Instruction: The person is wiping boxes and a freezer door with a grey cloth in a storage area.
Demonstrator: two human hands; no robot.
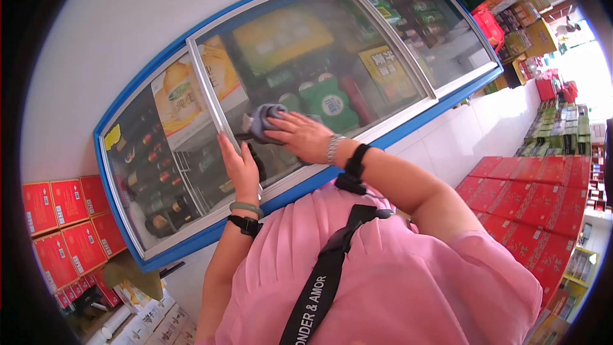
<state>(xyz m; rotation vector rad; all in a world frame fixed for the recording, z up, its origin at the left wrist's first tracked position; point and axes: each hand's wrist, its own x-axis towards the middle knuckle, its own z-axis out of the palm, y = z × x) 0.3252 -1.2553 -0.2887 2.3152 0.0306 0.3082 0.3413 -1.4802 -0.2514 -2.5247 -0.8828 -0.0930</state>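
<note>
A chest freezer with a blue rim (469,81) has sliding glass lids (274,51), fogged over. My right hand (305,137) is flat over a bunched blue-grey cloth (265,122), pressing it against the middle glass. Beside the metal lid frame (207,92), my left hand (237,165) rests with fingers stretched out and thumb apart, holding nothing. Bottles (143,172), a yellow-and-white carton (185,96) and green packs (329,102) show through the glass.
Red cartons (64,201) are stacked at the left, and more red cartons (530,191) at the right. Boxes (523,9) stand beyond the freezer's far right end. A black strap (322,275) hangs over my pink top. White boxes (159,322) are at the lower left.
</note>
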